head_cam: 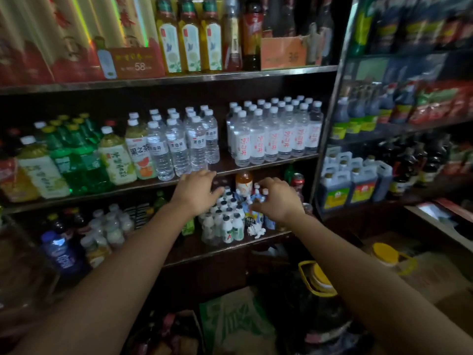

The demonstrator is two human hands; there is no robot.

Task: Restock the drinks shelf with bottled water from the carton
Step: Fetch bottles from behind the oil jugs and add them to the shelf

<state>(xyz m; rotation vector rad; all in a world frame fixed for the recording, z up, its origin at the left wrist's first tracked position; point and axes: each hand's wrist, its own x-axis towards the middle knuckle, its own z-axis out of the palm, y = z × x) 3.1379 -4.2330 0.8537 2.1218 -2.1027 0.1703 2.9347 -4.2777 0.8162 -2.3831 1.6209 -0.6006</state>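
Observation:
Bottled water stands on the middle shelf in two blocks: clear-labelled bottles to the left and white-labelled bottles with red characters to the right. Both my hands reach to the shelf below. My left hand hovers with loosely spread fingers over a cluster of small white drink bottles, at or just above their caps. My right hand curls its fingers and thumb round the tops of small blue-and-white bottles beside that cluster. Neither hand holds a water bottle.
Green and yellow tea bottles fill the middle shelf's left. An orange drink and a red can stand behind my hands. A green-printed carton and yellow-lidded jars lie below. A side rack of dark sauce jugs stands right.

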